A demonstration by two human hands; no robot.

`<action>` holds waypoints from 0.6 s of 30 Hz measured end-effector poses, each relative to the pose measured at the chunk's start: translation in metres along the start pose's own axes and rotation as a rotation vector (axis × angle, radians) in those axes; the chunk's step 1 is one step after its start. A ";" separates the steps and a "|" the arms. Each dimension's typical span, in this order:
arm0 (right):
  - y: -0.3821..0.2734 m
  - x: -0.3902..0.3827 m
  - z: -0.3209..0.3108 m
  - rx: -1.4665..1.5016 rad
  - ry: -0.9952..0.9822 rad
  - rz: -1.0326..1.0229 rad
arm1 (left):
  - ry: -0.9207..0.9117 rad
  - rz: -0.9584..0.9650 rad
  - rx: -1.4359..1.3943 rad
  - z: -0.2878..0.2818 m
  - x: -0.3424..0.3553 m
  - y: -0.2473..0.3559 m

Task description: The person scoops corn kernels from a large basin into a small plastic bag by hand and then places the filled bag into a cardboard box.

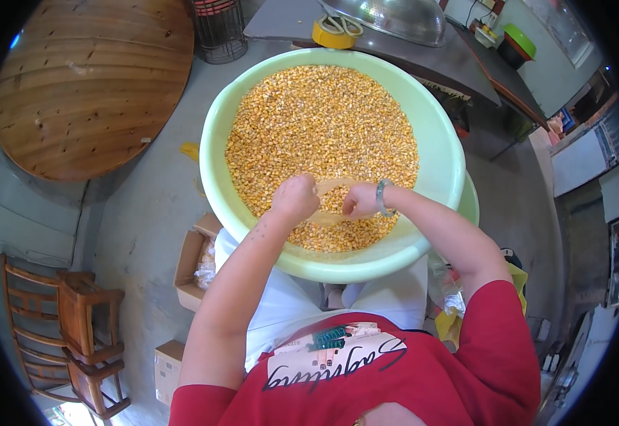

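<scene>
Both hands (327,200) closed round cob (332,187)

Basin (217,142) at frame centre, filled with kernels (323,121); left hand (295,197) and right hand (361,201) meet over the kernels at the basin's lower part, with a cob (332,187) between them. Round table (89,78) at upper left; wire basket (219,30) at upper centre, metal bowl (394,18) right of it. Wooden chairs (68,334) at lower left, cardboard box (192,266) below the basin's left edge.
</scene>
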State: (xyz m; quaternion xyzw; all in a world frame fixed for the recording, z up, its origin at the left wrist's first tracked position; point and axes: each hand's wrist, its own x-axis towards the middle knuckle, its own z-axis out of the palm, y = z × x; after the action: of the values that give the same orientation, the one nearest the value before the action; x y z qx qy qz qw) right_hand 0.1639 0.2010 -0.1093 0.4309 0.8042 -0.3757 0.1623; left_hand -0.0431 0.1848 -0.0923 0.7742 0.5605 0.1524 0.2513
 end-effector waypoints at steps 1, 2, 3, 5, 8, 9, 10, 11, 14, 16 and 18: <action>0.003 -0.004 -0.004 0.186 -0.041 -0.088 | 0.004 0.000 0.018 0.001 0.000 -0.001; -0.005 -0.009 -0.017 0.437 0.015 -0.091 | 0.012 -0.009 0.036 0.002 -0.001 -0.003; -0.018 -0.017 -0.036 0.686 0.068 -0.094 | 0.023 -0.022 0.054 0.002 -0.002 -0.007; -0.016 -0.021 -0.060 1.038 0.294 -0.120 | 0.001 -0.050 0.048 -0.001 -0.001 0.000; 0.007 0.003 -0.076 1.023 0.577 0.042 | -0.011 -0.086 0.035 -0.002 -0.002 0.006; 0.013 0.015 -0.076 0.963 0.632 0.141 | -0.010 -0.096 0.028 -0.002 0.000 0.006; 0.019 0.028 -0.074 0.848 0.638 0.158 | -0.008 -0.072 0.034 -0.001 0.001 0.005; 0.021 0.044 -0.070 0.736 0.640 0.172 | -0.008 -0.052 0.042 0.001 0.003 0.003; 0.017 0.091 -0.055 0.307 0.688 0.110 | -0.018 -0.049 0.090 -0.005 -0.001 0.006; 0.005 0.117 -0.045 0.124 0.684 0.069 | -0.006 -0.054 0.103 -0.010 -0.002 0.008; -0.012 0.136 -0.034 0.078 0.628 0.062 | 0.023 -0.056 0.089 -0.012 -0.003 0.005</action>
State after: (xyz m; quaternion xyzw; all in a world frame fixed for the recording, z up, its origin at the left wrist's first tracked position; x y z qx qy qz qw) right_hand 0.0777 0.2995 -0.1604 0.5561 0.7864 -0.2500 -0.0992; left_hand -0.0460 0.1833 -0.0795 0.7668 0.5911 0.1290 0.2144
